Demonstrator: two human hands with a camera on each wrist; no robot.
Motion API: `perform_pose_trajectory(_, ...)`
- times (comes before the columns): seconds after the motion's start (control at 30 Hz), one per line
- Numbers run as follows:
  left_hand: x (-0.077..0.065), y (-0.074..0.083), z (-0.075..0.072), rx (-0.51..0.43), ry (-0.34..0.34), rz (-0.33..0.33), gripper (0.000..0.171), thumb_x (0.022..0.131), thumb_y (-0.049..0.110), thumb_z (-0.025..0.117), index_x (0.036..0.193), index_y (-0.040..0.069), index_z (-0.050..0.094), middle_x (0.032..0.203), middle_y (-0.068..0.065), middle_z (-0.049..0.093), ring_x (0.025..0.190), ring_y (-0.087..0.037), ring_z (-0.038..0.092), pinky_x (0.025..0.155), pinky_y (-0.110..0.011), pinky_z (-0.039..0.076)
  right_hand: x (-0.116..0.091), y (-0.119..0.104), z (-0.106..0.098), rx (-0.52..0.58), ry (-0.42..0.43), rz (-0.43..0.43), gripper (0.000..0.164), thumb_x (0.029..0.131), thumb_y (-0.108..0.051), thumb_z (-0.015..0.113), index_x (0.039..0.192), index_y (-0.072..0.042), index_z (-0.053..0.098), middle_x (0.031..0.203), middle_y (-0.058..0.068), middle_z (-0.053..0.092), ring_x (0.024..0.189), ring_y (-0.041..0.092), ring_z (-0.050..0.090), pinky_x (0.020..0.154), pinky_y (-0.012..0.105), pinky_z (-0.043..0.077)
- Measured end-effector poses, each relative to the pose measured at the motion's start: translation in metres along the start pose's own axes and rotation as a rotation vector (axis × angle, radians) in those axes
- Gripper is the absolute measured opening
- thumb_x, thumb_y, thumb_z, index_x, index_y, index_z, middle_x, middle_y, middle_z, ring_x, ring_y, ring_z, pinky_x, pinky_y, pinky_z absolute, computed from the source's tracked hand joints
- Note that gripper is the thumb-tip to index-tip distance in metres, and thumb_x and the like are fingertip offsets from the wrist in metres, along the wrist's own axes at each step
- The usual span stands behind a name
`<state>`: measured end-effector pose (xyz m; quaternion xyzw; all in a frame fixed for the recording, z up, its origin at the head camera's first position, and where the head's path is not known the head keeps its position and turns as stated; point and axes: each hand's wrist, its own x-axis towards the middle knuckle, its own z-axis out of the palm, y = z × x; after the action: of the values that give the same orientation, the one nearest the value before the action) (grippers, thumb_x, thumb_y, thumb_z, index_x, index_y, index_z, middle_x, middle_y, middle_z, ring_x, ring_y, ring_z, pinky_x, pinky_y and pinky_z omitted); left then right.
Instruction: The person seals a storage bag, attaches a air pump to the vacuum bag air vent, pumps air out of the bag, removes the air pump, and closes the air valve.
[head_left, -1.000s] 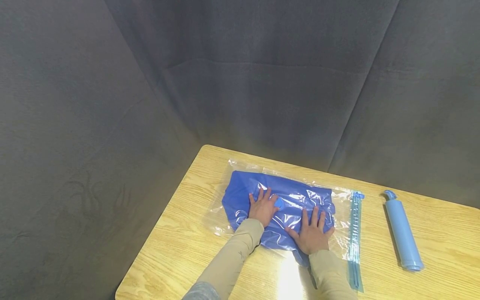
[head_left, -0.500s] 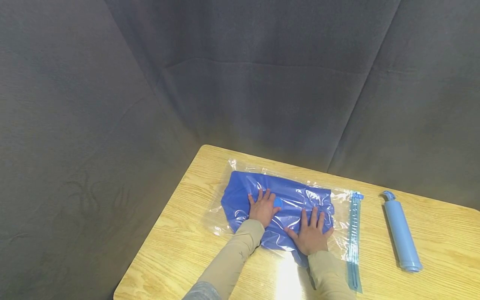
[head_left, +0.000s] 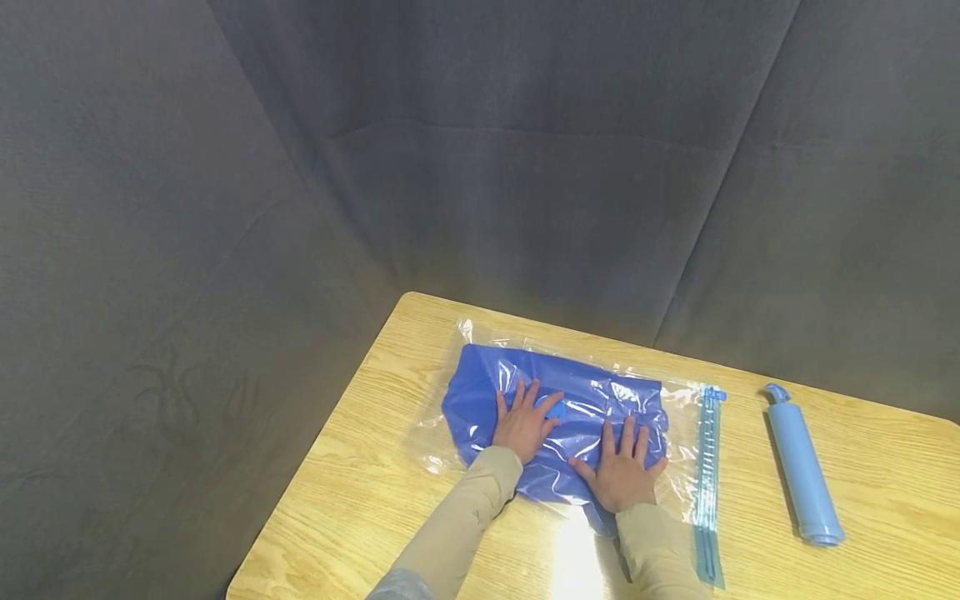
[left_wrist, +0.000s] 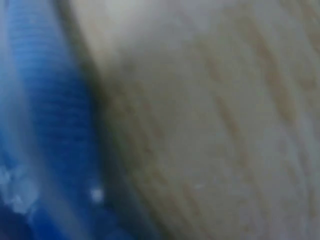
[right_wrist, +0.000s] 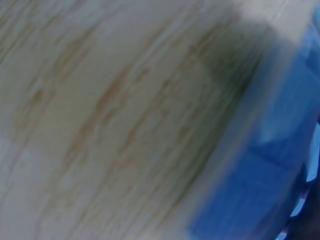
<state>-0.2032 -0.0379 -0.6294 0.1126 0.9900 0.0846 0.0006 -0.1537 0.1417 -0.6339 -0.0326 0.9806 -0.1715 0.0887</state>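
Observation:
A clear plastic vacuum storage bag (head_left: 682, 467) lies flat with folded blue fabric (head_left: 480, 383) inside it. My left hand (head_left: 522, 429) rests on the bag, fingers spread, just left of the round blue valve cap (head_left: 556, 407). Further right, my right hand (head_left: 622, 475) presses on the bag with its fingers straight and apart. In the left wrist view the blue fabric (left_wrist: 55, 110) shows along the left side, and in the right wrist view the fabric (right_wrist: 260, 175) fills the lower right; neither wrist view shows the fingers.
A light blue hand pump (head_left: 806, 471) lies on the wooden table (head_left: 337, 475), right of the bag. The bag's teal zip strip (head_left: 708, 475) runs down its right end, with a blue slider (head_left: 715, 392) at the top. Dark grey curtains (head_left: 510, 183) hang behind the table.
My left hand has shifted slightly left and toward me, and its index finger now points over the valve cap. The right hand stays almost in place.

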Motion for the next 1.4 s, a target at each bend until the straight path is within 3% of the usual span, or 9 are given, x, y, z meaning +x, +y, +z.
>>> perform_pose_trajectory(0.23, -0.0038, -0.0025, 0.0, -0.008, -0.033, 0.016, 0.043, 0.1, 0.046, 0.041, 0.143, 0.041, 0.041, 0.158, -0.007, 0.03, 0.148, -0.033, 0.023, 0.113, -0.065, 0.019, -0.0005, -0.0006, -0.0006, 0.003, -0.016, 0.008, 0.095, 0.088, -0.065, 0.051, 0.152, -0.001, 0.02, 0.157, 0.032, 0.0, 0.144, 0.055, -0.002, 0.1, 0.083, 0.005)
perform_pose_trajectory(0.5, -0.0014, -0.0032, 0.0031, -0.03, -0.022, 0.013, 0.041, 0.1, 0.044, 0.044, 0.14, 0.04, 0.043, 0.158, -0.006, 0.032, 0.147, -0.032, 0.025, 0.113, -0.065, 0.019, -0.0004, -0.0004, -0.0012, 0.002, -0.018, 0.01, 0.095, 0.089, -0.065, 0.05, 0.152, -0.001, 0.02, 0.157, 0.032, 0.0, 0.144, 0.055, -0.002, 0.1, 0.083, 0.006)
perform_pose_trajectory(0.83, -0.0013, -0.0043, 0.0016, -0.212, -0.033, -0.054, 0.043, 0.096, 0.043, 0.053, 0.135, 0.024, 0.047, 0.159, -0.003, 0.03, 0.149, -0.026, 0.019, 0.118, -0.06, 0.009, 0.0002, 0.0014, 0.0031, 0.011, 0.007, 0.005, 0.094, 0.088, -0.064, 0.051, 0.152, -0.002, 0.021, 0.157, 0.031, 0.0, 0.144, 0.054, -0.001, 0.1, 0.082, 0.005)
perform_pose_trajectory(1.1, -0.0028, -0.0053, 0.0052, -0.225, -0.009, -0.058, 0.045, 0.096, 0.042, 0.055, 0.133, 0.017, 0.047, 0.158, -0.005, 0.031, 0.149, -0.027, 0.02, 0.119, -0.057, 0.005, 0.0011, 0.002, 0.0052, 0.004, 0.025, 0.0, 0.095, 0.088, -0.066, 0.051, 0.152, -0.003, 0.022, 0.158, 0.031, 0.002, 0.144, 0.054, 0.001, 0.1, 0.082, 0.007)
perform_pose_trajectory(1.4, -0.0043, -0.006, 0.0053, -0.177, -0.006, -0.034, 0.053, 0.097, 0.043, 0.052, 0.143, 0.021, 0.039, 0.159, -0.004, 0.029, 0.149, -0.026, 0.02, 0.118, -0.058, 0.011, 0.0001, 0.0016, 0.0043, 0.001, 0.027, 0.001, 0.094, 0.088, -0.065, 0.051, 0.152, -0.002, 0.022, 0.158, 0.031, 0.003, 0.144, 0.054, 0.001, 0.101, 0.082, 0.007)
